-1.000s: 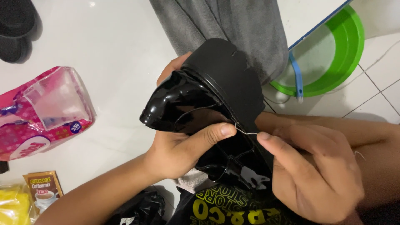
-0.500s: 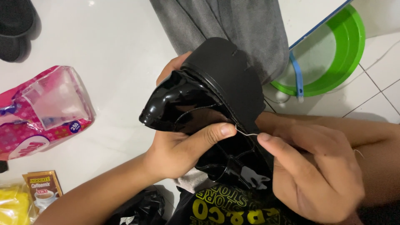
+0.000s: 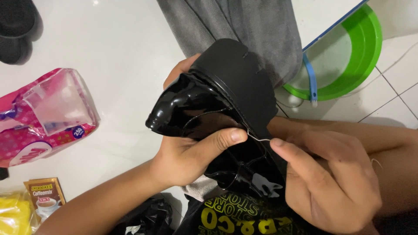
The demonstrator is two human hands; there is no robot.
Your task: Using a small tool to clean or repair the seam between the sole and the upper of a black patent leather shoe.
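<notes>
A glossy black shoe sits in the middle of the head view, sole turned to the right. My left hand grips it from below, thumb pressed on the upper near the sole seam. My right hand pinches a thin metal needle between fingertips, its tip at the seam beside my left thumb. A dark thread loops across the shiny upper.
A grey cloth lies behind the shoe. A green basin with a blue toothbrush stands at the right. A pink plastic packet, a small sachet and a yellow bag lie at the left on the white floor.
My right hand has shifted slightly with the needle at the seam. The shoe and left hand hold nearly the same position.
</notes>
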